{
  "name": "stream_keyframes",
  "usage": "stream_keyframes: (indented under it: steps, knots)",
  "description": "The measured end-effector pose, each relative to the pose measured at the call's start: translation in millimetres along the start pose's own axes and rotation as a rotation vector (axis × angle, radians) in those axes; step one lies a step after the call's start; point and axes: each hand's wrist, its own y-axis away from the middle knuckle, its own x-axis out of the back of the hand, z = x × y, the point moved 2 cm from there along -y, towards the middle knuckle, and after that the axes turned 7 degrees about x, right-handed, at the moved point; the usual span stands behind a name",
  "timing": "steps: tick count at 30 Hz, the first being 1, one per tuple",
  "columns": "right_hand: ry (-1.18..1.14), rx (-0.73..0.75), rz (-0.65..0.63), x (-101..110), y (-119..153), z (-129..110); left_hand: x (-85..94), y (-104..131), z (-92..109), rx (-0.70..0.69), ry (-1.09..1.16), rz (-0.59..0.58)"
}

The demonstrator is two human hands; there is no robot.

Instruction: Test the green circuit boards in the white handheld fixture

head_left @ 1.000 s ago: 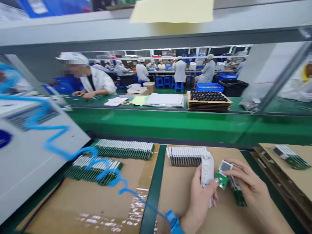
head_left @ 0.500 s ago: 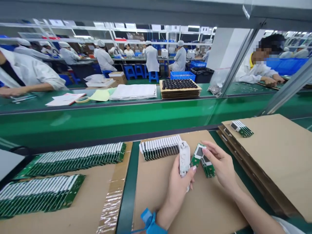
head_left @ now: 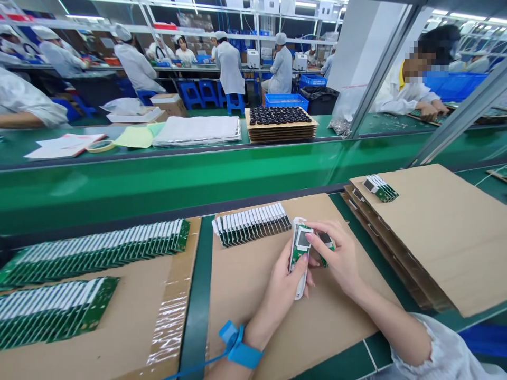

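My left hand is closed around a long white plastic housing, held tilted above the cardboard. A green circuit board with a grey screen in a white frame lies over the housing's open face. My left thumb presses on the board's lower end. My right hand pinches the board's upper part with thumb and fingers. Partly hidden behind the right fingers are further screen boards; whether they rest on the cardboard or in the hand I cannot tell. A blue wrist strap circles my left wrist.
A row of leaning boards stands on the middle cardboard sheet. Two longer rows fill the left sheet. Stacked cardboard at right bears several boards. Beyond the green barrier, co-workers sit at benches.
My right hand has moved left, bringing the circuit board from beside the white housing onto its open face. The whole view has shifted slightly, with the scene higher and further left.
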Motion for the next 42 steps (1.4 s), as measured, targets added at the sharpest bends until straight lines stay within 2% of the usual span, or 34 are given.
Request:
stream_keyframes:
  steps: [2, 5, 10, 14, 36, 42]
  knots:
    - [0.1, 0.088, -0.003, 0.0, -1.3, -0.9, -2.0, 2.2, 2.1, -0.013, 0.004, -0.005]
    - [0.192, 0.137, -0.031, -1.1, -3.0, -2.2, -2.8, 4.6, 4.0, -0.038, 0.012, 0.021]
    - [0.115, 0.115, -0.163, -6.4, -3.5, -2.6, 0.5, 4.4, 5.9, -0.05, 0.047, 0.072]
    - [0.042, 0.116, -0.201, -6.1, -3.3, -5.5, 1.4, 4.9, 7.4, -0.054, 0.054, 0.072]
    - [-0.059, 0.101, -0.202, -2.8, -3.6, -9.3, -0.2, 8.0, 9.4, -0.048, 0.052, 0.086]
    - [-0.074, 0.091, -0.143, -3.1, -4.4, -7.9, -1.8, 6.5, 8.8, -0.048, -0.002, 0.097]
